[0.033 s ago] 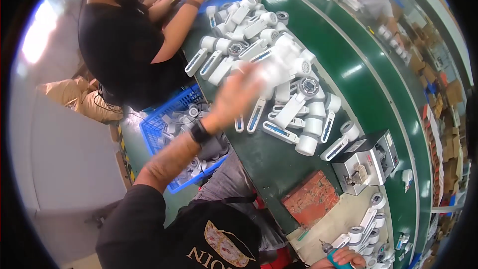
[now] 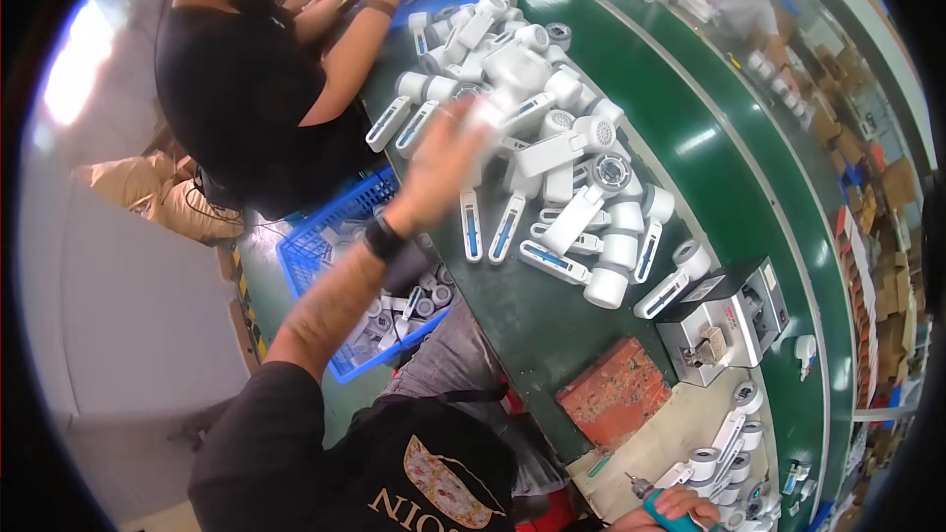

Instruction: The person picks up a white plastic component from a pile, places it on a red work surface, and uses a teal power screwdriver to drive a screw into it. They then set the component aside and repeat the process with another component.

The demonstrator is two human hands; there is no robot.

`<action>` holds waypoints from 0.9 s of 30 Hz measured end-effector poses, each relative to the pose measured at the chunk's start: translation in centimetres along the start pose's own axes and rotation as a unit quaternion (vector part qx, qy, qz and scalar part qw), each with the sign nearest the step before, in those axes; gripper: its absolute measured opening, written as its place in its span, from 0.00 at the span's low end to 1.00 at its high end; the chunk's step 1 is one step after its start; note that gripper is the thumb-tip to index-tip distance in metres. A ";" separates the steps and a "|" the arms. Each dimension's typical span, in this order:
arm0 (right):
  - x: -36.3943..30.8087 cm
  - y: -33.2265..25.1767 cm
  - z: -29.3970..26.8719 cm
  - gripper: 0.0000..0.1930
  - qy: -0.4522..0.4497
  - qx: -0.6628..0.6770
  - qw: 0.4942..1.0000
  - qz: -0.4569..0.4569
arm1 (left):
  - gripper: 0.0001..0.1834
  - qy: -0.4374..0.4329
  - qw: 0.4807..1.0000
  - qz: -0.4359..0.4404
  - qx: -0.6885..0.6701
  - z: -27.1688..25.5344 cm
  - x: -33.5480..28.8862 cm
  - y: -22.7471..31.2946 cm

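Note:
My left hand, wearing a dark wristband, reaches over the pile at the far end of the table. Its fingers are closed around the handle of a white shower head, blurred by motion. Around it lie several more white shower heads, some with blue strips in their handles and some with round perforated faces. Down at the lower right, my right hand is wrapped round a teal power screwdriver, its bit pointing up and left. More white shower heads lie just beyond the tool.
A reddish block and a small metal-and-black device sit on the table. Below its left edge is a blue basket of grey and white parts. A co-worker works at far left. A green conveyor curves along the right.
My left hand has moved left and slightly farther away, carrying the blurred white shower head with it. The right hand and screwdriver have barely shifted.

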State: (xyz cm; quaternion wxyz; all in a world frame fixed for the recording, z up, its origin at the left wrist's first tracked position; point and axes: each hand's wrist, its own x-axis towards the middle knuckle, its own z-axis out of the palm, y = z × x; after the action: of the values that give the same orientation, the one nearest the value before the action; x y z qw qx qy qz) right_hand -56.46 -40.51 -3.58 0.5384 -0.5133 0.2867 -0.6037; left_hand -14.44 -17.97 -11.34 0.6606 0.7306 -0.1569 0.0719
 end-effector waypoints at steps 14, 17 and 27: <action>-0.9 2.6 -2.0 0.36 -0.105 -0.095 0.990 0.024 | 0.19 -0.053 0.915 0.285 0.282 3.7 3.7 5.3; -0.8 1.6 -2.8 0.38 -0.116 -0.108 0.987 0.030 | 0.18 -0.365 0.911 0.190 0.034 15.2 -7.5 11.7; -3.2 0.8 -5.1 0.37 -0.103 -0.085 0.991 0.000 | 0.29 -0.611 0.742 0.271 0.053 42.5 -24.5 10.6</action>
State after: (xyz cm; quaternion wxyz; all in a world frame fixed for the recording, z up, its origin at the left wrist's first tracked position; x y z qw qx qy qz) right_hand -61.26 -38.74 -6.84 0.5195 -0.6169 0.2794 -0.5211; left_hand -45.30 -57.45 -13.99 0.3364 0.5787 -0.7139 -0.2054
